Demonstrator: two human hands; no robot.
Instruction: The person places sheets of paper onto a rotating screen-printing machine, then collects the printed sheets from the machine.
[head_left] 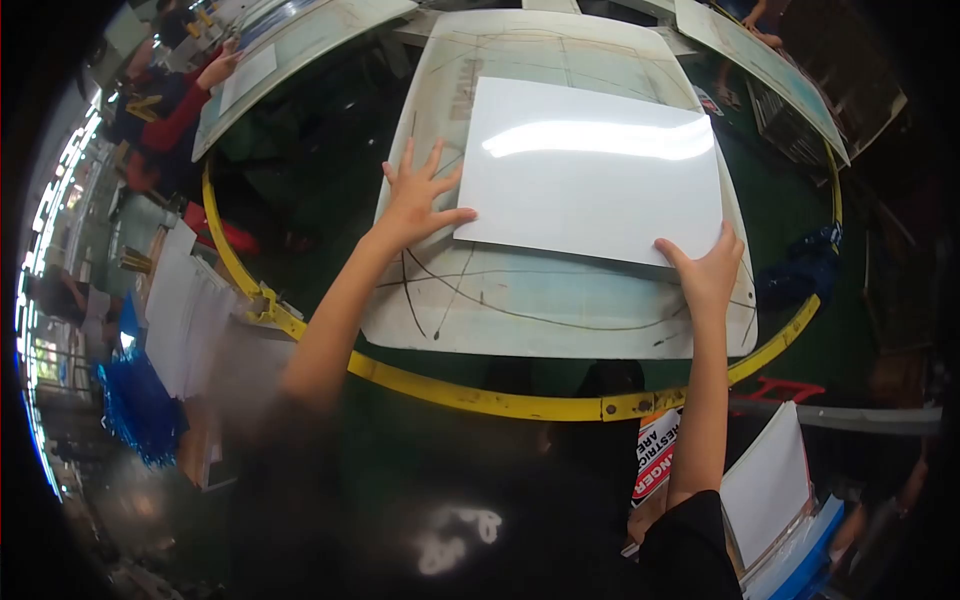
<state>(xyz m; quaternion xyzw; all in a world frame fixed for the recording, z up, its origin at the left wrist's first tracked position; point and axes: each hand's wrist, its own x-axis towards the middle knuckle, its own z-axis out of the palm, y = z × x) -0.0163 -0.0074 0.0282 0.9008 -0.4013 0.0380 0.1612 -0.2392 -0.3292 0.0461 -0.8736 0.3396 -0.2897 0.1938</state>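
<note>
Head view, sheet: we see the white sheet tilted slightly at upper centre of the frame, lying on the pale surface; its upper part is washed out by shine.
Left hand: we find the left hand open, fingers spread over the surface, its thumb tip at the sheet's lower left corner.
Right hand: the right hand spans the lower right corner, thumb at the lower edge, fingers at the right; we cannot tell whether it pinches the sheet.
Hard to make out: blur covers the left elbow; the right arm hides part of the red-and-white sign at lower right; the co-worker at upper left is partly cut off by the dark frame border.
Edges: we see the sheet run close to the surface's right edge, while the yellow rail curves below the lower edge.
Room: we have a wider strip of lined surface below the sheet, another above, and a narrower one at left.
</note>
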